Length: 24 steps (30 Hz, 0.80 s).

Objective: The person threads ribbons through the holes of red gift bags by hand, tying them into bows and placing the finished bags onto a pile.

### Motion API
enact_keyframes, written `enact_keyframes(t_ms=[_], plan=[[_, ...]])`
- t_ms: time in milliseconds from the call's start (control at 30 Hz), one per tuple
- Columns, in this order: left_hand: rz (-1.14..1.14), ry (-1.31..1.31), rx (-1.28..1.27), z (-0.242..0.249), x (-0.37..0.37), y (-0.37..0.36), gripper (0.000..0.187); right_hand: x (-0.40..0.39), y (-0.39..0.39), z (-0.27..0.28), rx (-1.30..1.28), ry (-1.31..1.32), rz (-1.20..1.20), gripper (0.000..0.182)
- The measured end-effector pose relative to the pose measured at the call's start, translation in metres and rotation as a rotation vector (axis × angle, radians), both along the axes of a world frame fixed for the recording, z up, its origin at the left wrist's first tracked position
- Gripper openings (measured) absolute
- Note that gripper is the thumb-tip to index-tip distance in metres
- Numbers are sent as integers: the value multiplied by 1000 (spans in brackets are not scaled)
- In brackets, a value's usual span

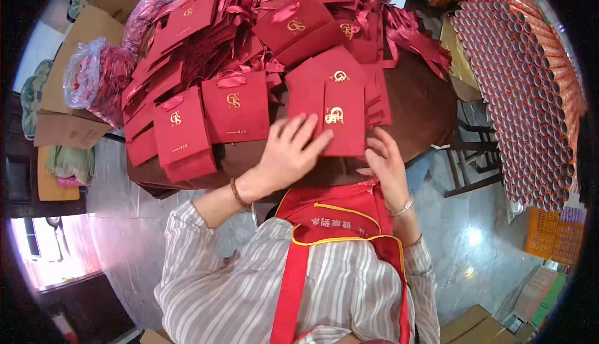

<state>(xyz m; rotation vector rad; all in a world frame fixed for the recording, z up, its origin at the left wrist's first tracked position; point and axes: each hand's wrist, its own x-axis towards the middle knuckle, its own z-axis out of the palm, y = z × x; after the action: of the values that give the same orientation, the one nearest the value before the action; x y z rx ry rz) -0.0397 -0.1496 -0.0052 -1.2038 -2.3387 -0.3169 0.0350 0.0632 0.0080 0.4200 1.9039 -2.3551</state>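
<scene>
Red paper bags with gold lettering lie in front of me on a brown-covered table point(424, 119). My left hand point(292, 150) rests with its fingers spread on the lower left part of a red bag point(345, 119). At that bag's lower right edge is my right hand point(384, 160), its fingers apart and bent towards the edge. More bags lie under and behind this one. To the left, a bag with a ribbon bow point(236, 110) lies beside another red bag point(181, 125), which overlaps further bags.
Piled red bags point(299, 26) cover the table's far side. Plastic-wrapped red material point(103, 82) sits by an open cardboard box point(81, 51) at the left. A tall stack of orange tubes point(518, 88) stands at the right, above orange crates point(552, 235). A dark wooden stool point(471, 163) is below the table's right side.
</scene>
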Motion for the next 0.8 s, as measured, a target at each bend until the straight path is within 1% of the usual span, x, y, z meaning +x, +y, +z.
enact_keyframes(t_ms=[33, 100, 133, 167, 233, 267, 300, 367, 400, 467, 500, 567, 600, 633, 667, 700, 767, 800], plan=[[-43, -6, 42, 4, 10, 6, 47, 0, 1, -2, 5, -1, -2, 51], [11, -109, 2, 7, 36, 21, 47, 0, -1, -8, 17, 164, 88, 51], [-43, -164, 31, 7, 46, 28, 49, 2, 1, -4, 58, 161, 12, 53], [-98, -217, 62, 8, 52, 35, 52, 5, 10, -8, 3, 206, -4, 50], [-271, -229, 185, 19, 53, 51, 54, 20, 42, -1, 202, 220, 125, 47], [-255, -163, 226, 28, 50, 61, 53, 31, 62, 0, 252, 156, 180, 45], [-233, -125, 216, 37, 44, 70, 50, 42, 78, 1, 299, 92, 236, 44], [-281, -187, 183, 22, 38, 88, 38, 64, 95, 2, 254, -36, 245, 42], [-349, -254, 163, 12, 39, 94, 32, 70, 97, 3, 247, -31, 271, 42], [-462, -380, 147, -6, 47, 104, 21, 83, 98, 3, 458, -130, 343, 40], [-474, -279, 191, -7, 49, 108, 13, 88, 97, -2, 451, -124, 356, 40], [-492, -358, 105, -12, 56, 107, 19, 98, 94, -19, 567, -101, 225, 35], [-519, -360, 101, -12, 58, 107, 19, 97, 89, -28, 776, 154, 144, 32], [-492, -346, 106, -12, 59, 109, 18, 96, 82, -19, 786, 135, 102, 32], [-477, -330, 117, -11, 59, 114, 17, 93, 73, -5, 1099, 291, 49, 31], [-540, -327, 126, -8, 59, 118, 17, 92, 69, 5, 1423, 438, 0, 30], [-502, -432, -7, -3, 54, 124, 14, 94, 70, 4, 1206, 525, 26, 26], [-549, -425, -7, -1, 51, 127, 14, 95, 71, 5, 1194, 434, 81, 26]])
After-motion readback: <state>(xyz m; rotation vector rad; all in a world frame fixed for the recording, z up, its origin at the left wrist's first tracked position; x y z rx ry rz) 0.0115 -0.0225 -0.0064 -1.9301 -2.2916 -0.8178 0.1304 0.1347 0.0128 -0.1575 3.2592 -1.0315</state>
